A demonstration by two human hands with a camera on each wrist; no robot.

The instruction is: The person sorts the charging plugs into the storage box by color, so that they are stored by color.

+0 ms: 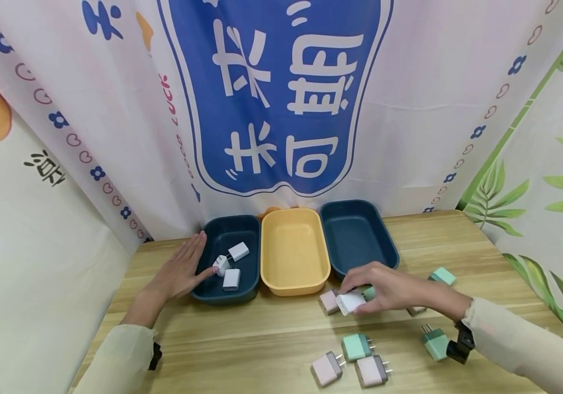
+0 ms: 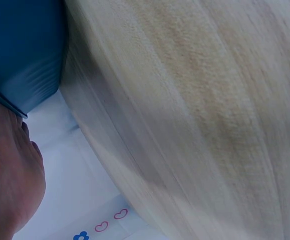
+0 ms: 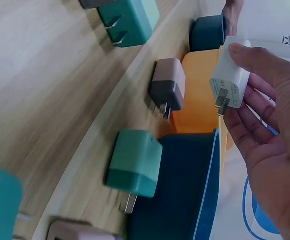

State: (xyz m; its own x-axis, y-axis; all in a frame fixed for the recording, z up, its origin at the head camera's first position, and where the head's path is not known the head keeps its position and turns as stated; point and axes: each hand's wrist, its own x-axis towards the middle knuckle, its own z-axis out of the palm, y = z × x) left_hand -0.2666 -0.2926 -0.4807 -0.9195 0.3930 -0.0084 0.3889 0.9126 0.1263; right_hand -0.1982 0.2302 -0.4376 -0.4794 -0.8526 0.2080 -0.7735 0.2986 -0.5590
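Observation:
My right hand (image 1: 377,285) pinches a white charger plug (image 3: 230,72) between thumb and fingers, its metal prongs showing in the right wrist view. It is held over the table in front of the right blue tray (image 1: 359,235). My left hand (image 1: 178,273) rests with fairly straight fingers on the left rim of the left blue tray (image 1: 224,300). In that tray lie three white charger plugs (image 1: 231,279). Close by the right hand on the table are a pink charger plug (image 3: 168,82) and a green charger plug (image 3: 134,162).
A yellow tray (image 1: 295,251) stands between the two blue ones. Nearer the front of the wooden table (image 1: 242,350) lie a green plug (image 1: 356,347) and two pink plugs (image 1: 327,369). More green plugs (image 1: 435,343) sit toward the right. A printed curtain (image 1: 404,137) hangs behind.

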